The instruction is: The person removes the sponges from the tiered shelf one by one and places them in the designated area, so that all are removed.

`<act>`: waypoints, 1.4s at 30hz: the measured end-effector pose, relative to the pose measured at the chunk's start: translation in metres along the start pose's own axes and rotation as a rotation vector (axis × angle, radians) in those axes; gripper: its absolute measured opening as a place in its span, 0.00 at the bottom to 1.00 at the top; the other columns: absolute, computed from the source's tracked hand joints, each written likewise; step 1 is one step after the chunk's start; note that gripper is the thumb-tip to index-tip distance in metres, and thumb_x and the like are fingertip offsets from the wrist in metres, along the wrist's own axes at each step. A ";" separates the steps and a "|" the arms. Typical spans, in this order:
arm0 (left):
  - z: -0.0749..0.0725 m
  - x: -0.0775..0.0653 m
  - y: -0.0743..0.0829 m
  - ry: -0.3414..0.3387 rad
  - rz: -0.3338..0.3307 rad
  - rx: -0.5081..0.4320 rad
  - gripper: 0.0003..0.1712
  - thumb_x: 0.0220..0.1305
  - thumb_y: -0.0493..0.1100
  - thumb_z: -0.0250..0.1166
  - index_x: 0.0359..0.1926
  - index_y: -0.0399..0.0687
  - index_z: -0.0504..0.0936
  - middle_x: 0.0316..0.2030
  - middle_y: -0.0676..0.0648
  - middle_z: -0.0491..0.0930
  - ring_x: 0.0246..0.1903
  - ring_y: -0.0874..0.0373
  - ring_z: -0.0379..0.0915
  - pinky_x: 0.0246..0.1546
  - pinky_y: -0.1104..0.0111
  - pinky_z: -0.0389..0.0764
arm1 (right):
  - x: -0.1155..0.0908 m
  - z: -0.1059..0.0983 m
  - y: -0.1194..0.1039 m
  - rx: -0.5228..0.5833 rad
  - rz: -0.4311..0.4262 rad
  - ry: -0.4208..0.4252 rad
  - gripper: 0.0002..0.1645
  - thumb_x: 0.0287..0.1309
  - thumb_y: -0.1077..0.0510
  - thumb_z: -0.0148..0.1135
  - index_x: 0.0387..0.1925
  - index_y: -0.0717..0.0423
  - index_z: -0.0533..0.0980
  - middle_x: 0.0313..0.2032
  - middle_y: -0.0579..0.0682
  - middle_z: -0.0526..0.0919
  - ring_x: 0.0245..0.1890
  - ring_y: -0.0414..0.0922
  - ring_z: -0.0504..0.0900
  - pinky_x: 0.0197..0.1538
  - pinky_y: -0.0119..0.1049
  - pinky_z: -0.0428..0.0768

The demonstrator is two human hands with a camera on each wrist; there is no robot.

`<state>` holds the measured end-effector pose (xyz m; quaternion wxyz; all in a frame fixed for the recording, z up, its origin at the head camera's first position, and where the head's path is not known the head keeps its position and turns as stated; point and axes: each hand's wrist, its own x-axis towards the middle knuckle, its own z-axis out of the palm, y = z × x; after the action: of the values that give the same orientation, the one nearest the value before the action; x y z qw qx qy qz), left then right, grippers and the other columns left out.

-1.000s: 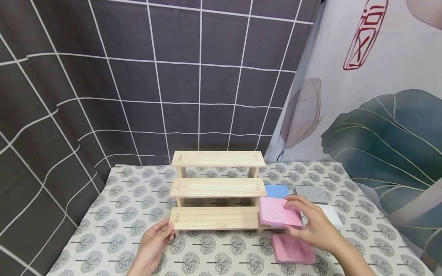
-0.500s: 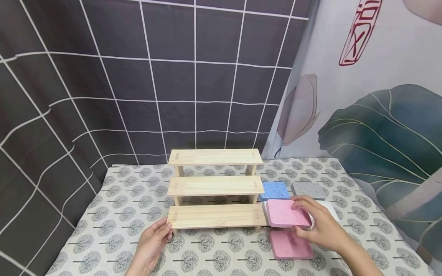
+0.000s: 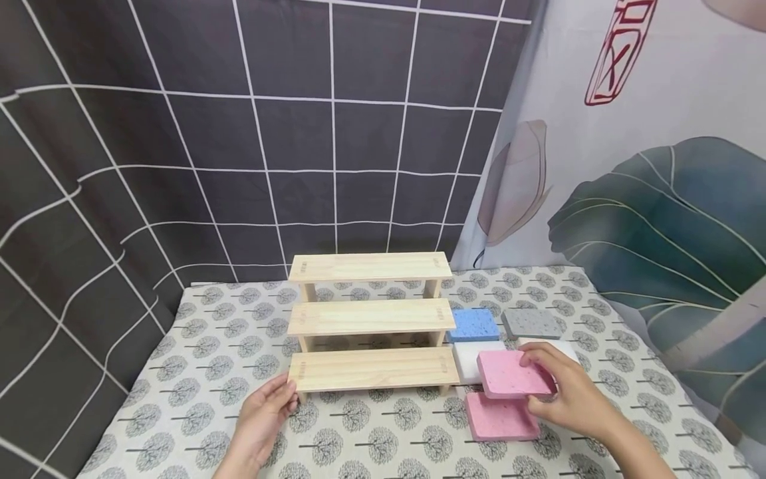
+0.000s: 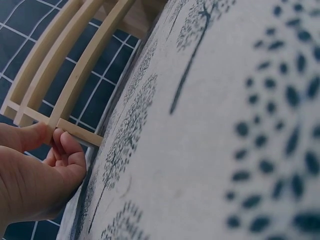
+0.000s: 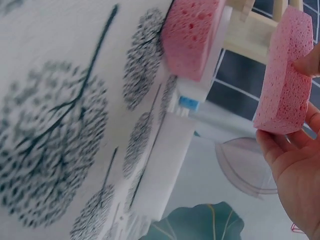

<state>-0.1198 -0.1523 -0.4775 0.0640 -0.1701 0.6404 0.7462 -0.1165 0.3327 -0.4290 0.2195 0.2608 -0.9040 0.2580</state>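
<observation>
A three-tier wooden step shelf (image 3: 371, 369) stands on the tree-print cloth in the head view. My left hand (image 3: 263, 419) pinches its lower left front corner between thumb and fingers; the left wrist view shows the same grip on the wood (image 4: 75, 90). In my right hand (image 3: 574, 392) is a pink sponge (image 3: 514, 374), gripped by its right end and held above the cloth. Under and in front of it a second pink sponge (image 3: 501, 419) lies flat. The right wrist view shows the held sponge (image 5: 285, 75) tilted, its pores visible.
To the right of the shelf lie a blue sponge (image 3: 473, 324), a grey sponge (image 3: 531, 323), a white block (image 3: 469, 359) and another white block (image 3: 565, 347), partly behind my right hand. A dark gridded curtain (image 3: 359, 133) hangs behind, and a leaf-print curtain (image 3: 658, 233) on the right.
My right hand has carried the pink sponge rightward, away from the shelf's lowest step, uncovering the near white block. The left hand keeps its hold on the corner. The head view has shifted slightly.
</observation>
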 end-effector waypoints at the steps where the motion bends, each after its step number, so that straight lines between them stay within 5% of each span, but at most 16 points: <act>1: 0.000 0.000 0.000 -0.001 0.000 -0.001 0.30 0.75 0.38 0.58 0.69 0.25 0.61 0.43 0.47 0.79 0.41 0.60 0.74 0.42 0.75 0.82 | -0.001 0.000 0.001 -0.001 0.003 0.002 0.39 0.15 0.69 0.76 0.40 0.45 0.76 0.50 0.46 0.81 0.50 0.37 0.76 0.57 0.13 0.64; 42: 0.000 0.001 0.000 0.003 -0.026 -0.014 0.31 0.74 0.39 0.59 0.70 0.26 0.61 0.43 0.48 0.79 0.41 0.61 0.74 0.44 0.76 0.82 | -0.050 -0.020 0.040 -0.071 0.161 -0.015 0.40 0.13 0.69 0.78 0.39 0.48 0.73 0.48 0.46 0.77 0.49 0.31 0.69 0.56 0.08 0.56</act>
<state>-0.1204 -0.1525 -0.4777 0.0715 -0.1798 0.6329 0.7497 -0.0965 0.3913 -0.4539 0.2003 0.1811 -0.9323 0.2408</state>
